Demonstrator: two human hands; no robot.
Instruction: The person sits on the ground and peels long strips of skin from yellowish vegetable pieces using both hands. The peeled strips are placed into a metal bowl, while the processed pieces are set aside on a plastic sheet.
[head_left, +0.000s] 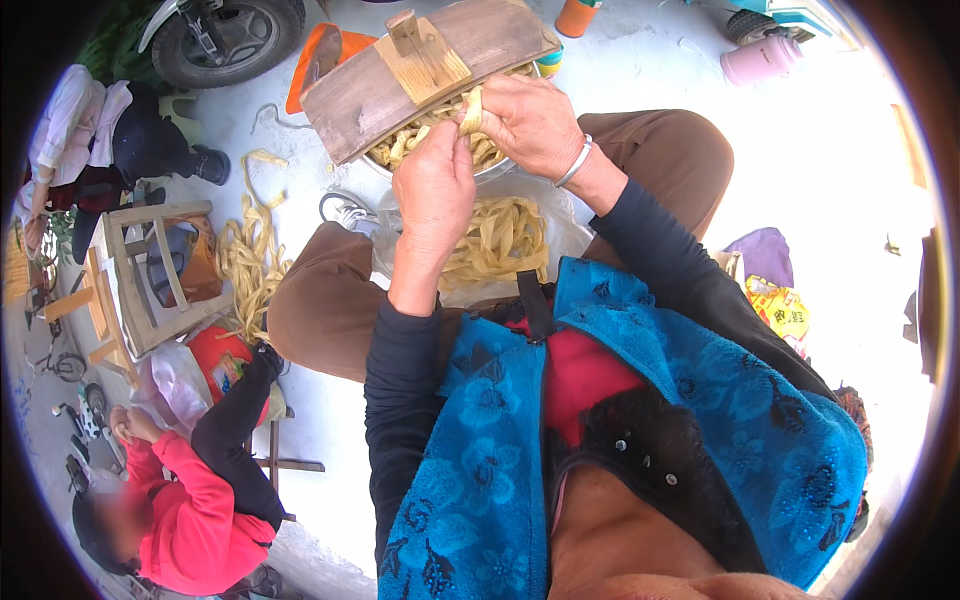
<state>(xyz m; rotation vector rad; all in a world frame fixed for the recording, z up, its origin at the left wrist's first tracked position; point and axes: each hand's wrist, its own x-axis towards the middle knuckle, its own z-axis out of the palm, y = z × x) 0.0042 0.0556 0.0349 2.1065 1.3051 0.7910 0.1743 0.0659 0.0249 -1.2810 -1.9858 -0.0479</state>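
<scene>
A flat, pale yellow strip (472, 111) is pinched between my two hands and loops up over the fingers. My left hand (435, 176) grips its lower end, thumb against the curled fingers. Close beside it, my right hand (529, 120), with a silver bangle at the wrist, holds the other part. Both hands are just in front of a wooden board (337, 120) with a block fixed on it. The board lies across a metal basin (495, 174) of similar strips (409, 146). More coiled strips (502, 244) lie on clear plastic sheeting (574, 225) between my legs.
A loose heap of strips (251, 255) lies left, beside a wooden stool frame (139, 285) on its side. A person in red (202, 517) sits lower left; another person (82, 127) bends upper left. A motorcycle wheel (232, 41) and pink flask (761, 60) stand farther off.
</scene>
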